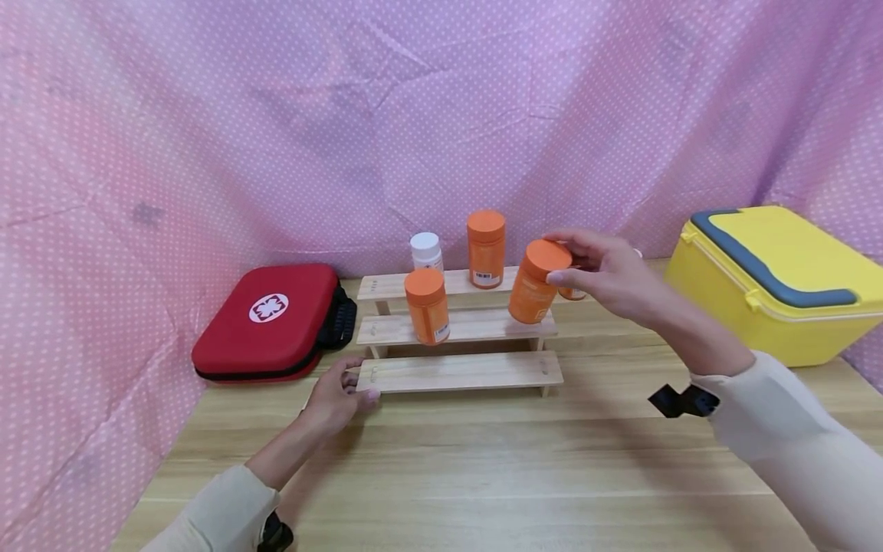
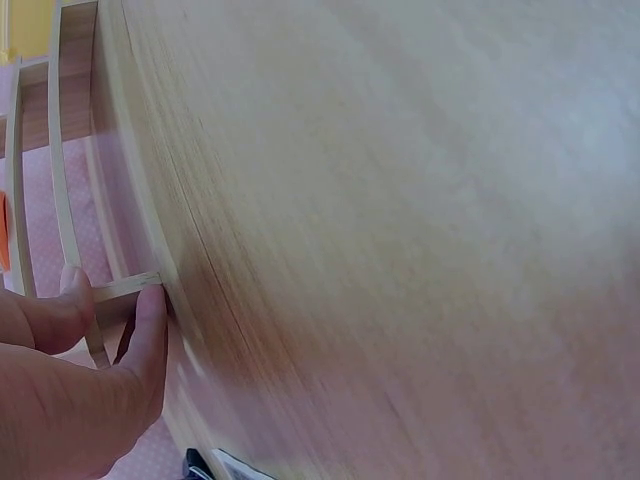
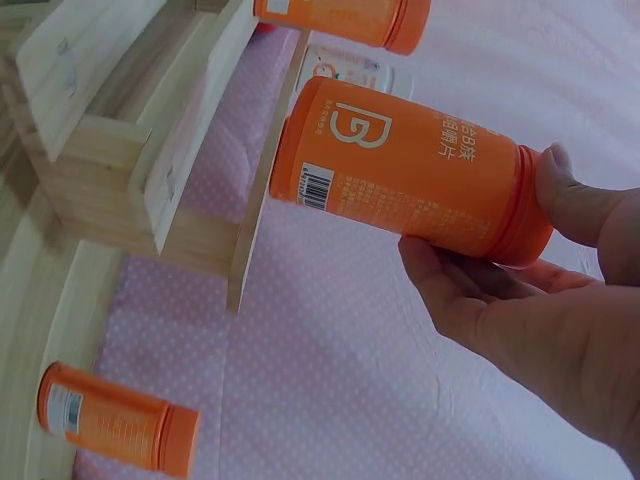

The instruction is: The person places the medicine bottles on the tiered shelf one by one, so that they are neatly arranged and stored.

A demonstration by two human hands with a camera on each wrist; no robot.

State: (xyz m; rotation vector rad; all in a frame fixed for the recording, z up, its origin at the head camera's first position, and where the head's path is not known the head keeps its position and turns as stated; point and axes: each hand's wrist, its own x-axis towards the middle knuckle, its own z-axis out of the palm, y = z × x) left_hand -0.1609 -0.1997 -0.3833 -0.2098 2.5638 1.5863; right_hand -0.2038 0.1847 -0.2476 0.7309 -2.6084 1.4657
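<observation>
My right hand (image 1: 614,276) pinches an orange bottle (image 1: 533,287) around its cap, tilted, over the right part of a three-tier wooden shelf (image 1: 458,372). In the right wrist view the held bottle (image 3: 400,170) has its base near a board's edge; contact cannot be told. With thumb and fingers, my left hand (image 1: 334,399) grips the lowest tier's left end, also in the left wrist view (image 2: 90,380). One orange bottle (image 1: 428,310) stands on the middle tier, another (image 1: 486,253) on the top tier. A white bottle (image 1: 426,249) is behind, its base hidden.
Left of the shelf lies a red case (image 1: 265,322) with a black handle. A yellow box (image 1: 773,284) with a grey handle stands at the right. Another orange bottle (image 1: 572,294) is partly hidden behind my right hand. Pink dotted cloth (image 1: 345,138) hangs behind the table (image 1: 441,475).
</observation>
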